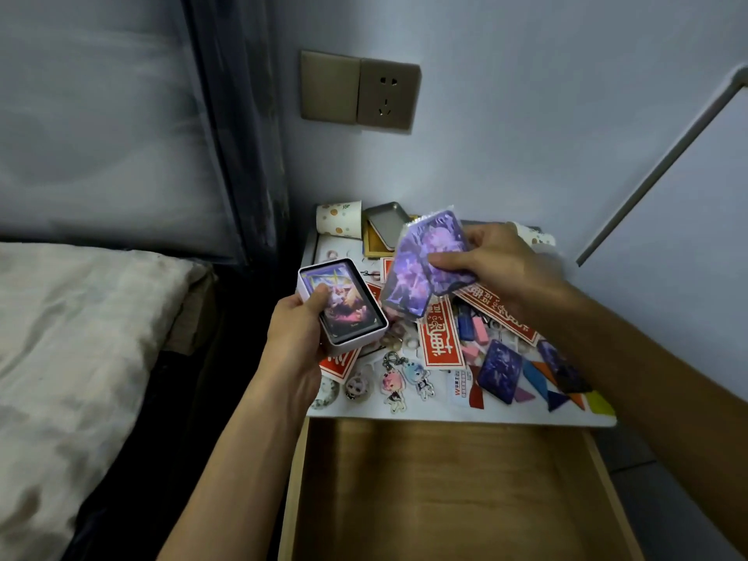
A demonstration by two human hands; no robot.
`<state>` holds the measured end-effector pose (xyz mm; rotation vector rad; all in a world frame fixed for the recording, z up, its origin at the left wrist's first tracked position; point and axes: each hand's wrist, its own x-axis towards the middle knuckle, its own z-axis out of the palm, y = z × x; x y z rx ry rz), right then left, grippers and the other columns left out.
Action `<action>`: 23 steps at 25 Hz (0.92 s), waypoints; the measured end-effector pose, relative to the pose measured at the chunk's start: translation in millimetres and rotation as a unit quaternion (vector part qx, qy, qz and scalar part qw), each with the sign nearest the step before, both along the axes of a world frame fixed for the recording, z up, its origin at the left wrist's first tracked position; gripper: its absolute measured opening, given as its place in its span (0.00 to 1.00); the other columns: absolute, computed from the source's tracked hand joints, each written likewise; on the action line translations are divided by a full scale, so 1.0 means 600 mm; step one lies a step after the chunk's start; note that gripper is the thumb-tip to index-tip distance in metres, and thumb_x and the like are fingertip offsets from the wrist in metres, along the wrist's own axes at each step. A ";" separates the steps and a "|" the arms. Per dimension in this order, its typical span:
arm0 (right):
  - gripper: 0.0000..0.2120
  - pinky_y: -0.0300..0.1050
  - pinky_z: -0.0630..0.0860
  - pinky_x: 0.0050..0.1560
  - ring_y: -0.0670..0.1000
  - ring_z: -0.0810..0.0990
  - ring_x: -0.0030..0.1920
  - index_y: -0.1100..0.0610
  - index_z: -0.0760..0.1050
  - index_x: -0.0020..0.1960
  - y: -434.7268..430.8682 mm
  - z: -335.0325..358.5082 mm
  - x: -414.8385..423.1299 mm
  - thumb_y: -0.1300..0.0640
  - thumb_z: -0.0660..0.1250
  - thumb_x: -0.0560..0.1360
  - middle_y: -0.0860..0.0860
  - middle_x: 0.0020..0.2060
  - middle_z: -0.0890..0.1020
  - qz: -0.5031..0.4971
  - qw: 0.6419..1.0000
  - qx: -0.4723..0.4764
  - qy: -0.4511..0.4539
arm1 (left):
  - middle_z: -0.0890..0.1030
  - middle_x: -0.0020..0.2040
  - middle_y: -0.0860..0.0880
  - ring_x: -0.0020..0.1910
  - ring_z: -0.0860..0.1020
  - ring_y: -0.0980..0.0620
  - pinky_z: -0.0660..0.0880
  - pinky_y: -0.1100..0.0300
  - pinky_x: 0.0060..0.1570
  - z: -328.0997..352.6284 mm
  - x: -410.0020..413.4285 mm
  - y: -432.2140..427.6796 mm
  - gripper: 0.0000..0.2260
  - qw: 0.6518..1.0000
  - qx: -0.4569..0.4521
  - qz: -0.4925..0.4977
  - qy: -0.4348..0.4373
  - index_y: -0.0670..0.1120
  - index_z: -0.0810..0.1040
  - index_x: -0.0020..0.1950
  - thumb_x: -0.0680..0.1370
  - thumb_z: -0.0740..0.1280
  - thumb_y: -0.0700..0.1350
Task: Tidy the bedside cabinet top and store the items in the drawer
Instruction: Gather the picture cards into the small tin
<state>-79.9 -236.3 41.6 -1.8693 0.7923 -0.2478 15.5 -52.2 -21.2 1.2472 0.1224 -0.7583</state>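
**Cards in both hands above the cluttered tabletop, drawer open below**

Your left hand (pixel 297 342) grips the open white card box (pixel 344 309) at the tabletop's (pixel 445 417) left edge, thumb pressed on the top card. Your right hand (pixel 502 261) pinches a loose stack of purple sleeved cards (pixel 425 265) just right of the box, its fingers (pixel 447 261) clenched on the stack's right edge. The drawer (pixel 445 491) stands pulled out, near you. The glossy sleeves look slippery and already sit fanned, so a loose pinch could spill them among the red packets (pixel 439 342) and keychains (pixel 400 378). The box tilts toward you, so its cards may slide out as you feed the stack in. It also hangs beside the gap by the bed (pixel 81 317), and a fumble there would drop cards out of reach.
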 end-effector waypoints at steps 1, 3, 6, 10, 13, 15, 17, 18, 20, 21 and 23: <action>0.05 0.43 0.82 0.39 0.49 0.85 0.37 0.55 0.79 0.49 0.002 0.015 0.005 0.60 0.72 0.74 0.51 0.38 0.86 0.022 1.000 0.010 0.005 | 0.84 0.49 0.39 0.39 0.84 0.45 0.82 0.51 0.38 -0.002 0.000 -0.002 0.12 1.000 0.000 -0.009 -0.008 0.37 0.76 0.60 0.82 0.62 0.43; 0.02 0.40 0.81 0.36 0.50 0.85 0.35 0.57 0.79 0.47 0.007 0.037 0.017 0.61 0.71 0.74 0.53 0.37 0.86 0.070 0.997 0.003 0.021 | 0.85 0.40 0.43 0.31 0.83 0.50 0.80 0.58 0.29 -0.004 -0.002 -0.007 0.09 0.999 -0.004 -0.024 -0.022 0.38 0.77 0.56 0.82 0.63 0.43; 0.03 0.34 0.76 0.29 0.44 0.83 0.30 0.58 0.80 0.46 0.018 0.041 0.044 0.64 0.71 0.73 0.50 0.32 0.85 0.106 0.993 -0.022 0.047 | 0.84 0.36 0.47 0.31 0.82 0.51 0.79 0.57 0.33 -0.003 -0.009 -0.014 0.08 0.999 -0.014 -0.047 -0.021 0.39 0.75 0.55 0.81 0.64 0.42; 0.08 0.42 0.80 0.40 0.48 0.84 0.36 0.61 0.79 0.49 0.038 -0.007 0.070 0.65 0.74 0.71 0.53 0.40 0.85 0.105 0.992 -0.035 0.066 | 0.84 0.39 0.43 0.32 0.83 0.50 0.81 0.55 0.31 0.004 -0.023 -0.022 0.11 0.997 -0.058 -0.059 0.000 0.35 0.72 0.61 0.82 0.63 0.40; 0.14 0.53 0.81 0.51 0.57 0.85 0.46 0.64 0.78 0.54 0.046 -0.027 0.074 0.66 0.75 0.70 0.58 0.47 0.85 0.077 0.995 -0.043 0.046 | 0.84 0.33 0.47 0.29 0.82 0.52 0.80 0.59 0.28 0.004 -0.028 -0.023 0.07 0.996 -0.064 -0.061 -0.008 0.38 0.73 0.58 0.81 0.63 0.38; 0.14 0.52 0.81 0.52 0.55 0.85 0.47 0.62 0.78 0.54 0.048 -0.031 0.071 0.65 0.75 0.70 0.57 0.48 0.85 0.066 0.997 -0.034 0.039 | 0.84 0.35 0.46 0.30 0.82 0.51 0.81 0.57 0.29 0.003 -0.028 -0.021 0.10 0.996 -0.067 -0.061 -0.008 0.36 0.72 0.61 0.81 0.63 0.38; 0.15 0.52 0.81 0.52 0.54 0.84 0.47 0.59 0.76 0.54 0.049 -0.035 0.069 0.64 0.75 0.70 0.55 0.48 0.84 0.056 0.997 -0.041 0.045 | 0.84 0.36 0.45 0.30 0.83 0.51 0.81 0.57 0.29 0.004 -0.027 -0.020 0.12 0.996 -0.069 -0.060 -0.006 0.34 0.72 0.63 0.80 0.63 0.36; 0.15 0.53 0.81 0.53 0.54 0.84 0.47 0.57 0.75 0.54 0.049 -0.037 0.068 0.63 0.75 0.70 0.54 0.48 0.84 0.053 0.996 -0.048 0.049 | 0.84 0.35 0.45 0.30 0.83 0.51 0.80 0.58 0.28 0.006 -0.028 -0.020 0.10 0.996 -0.072 -0.061 -0.004 0.34 0.73 0.61 0.80 0.63 0.36; 0.13 0.55 0.80 0.53 0.54 0.83 0.48 0.55 0.74 0.54 0.053 -0.039 0.066 0.63 0.72 0.73 0.53 0.49 0.83 0.054 0.996 -0.062 0.043 | 0.84 0.33 0.46 0.28 0.82 0.52 0.78 0.59 0.26 0.013 -0.030 -0.021 0.05 0.995 -0.077 -0.057 -0.001 0.36 0.75 0.55 0.81 0.62 0.35; 0.10 0.53 0.79 0.53 0.53 0.83 0.49 0.55 0.74 0.55 0.057 -0.039 0.064 0.63 0.68 0.75 0.53 0.50 0.82 0.060 0.995 -0.076 0.036 | 0.84 0.32 0.46 0.27 0.82 0.52 0.78 0.59 0.25 0.015 -0.031 -0.022 0.04 0.996 -0.077 -0.051 0.000 0.37 0.76 0.53 0.81 0.61 0.35; 0.08 0.45 0.77 0.46 0.52 0.81 0.48 0.56 0.76 0.56 0.065 -0.036 0.057 0.62 0.61 0.80 0.53 0.48 0.81 0.076 0.988 -0.125 0.042 | 0.83 0.31 0.46 0.27 0.82 0.52 0.78 0.59 0.25 0.015 -0.031 -0.022 0.06 0.996 -0.076 -0.036 -0.003 0.36 0.76 0.55 0.81 0.61 0.35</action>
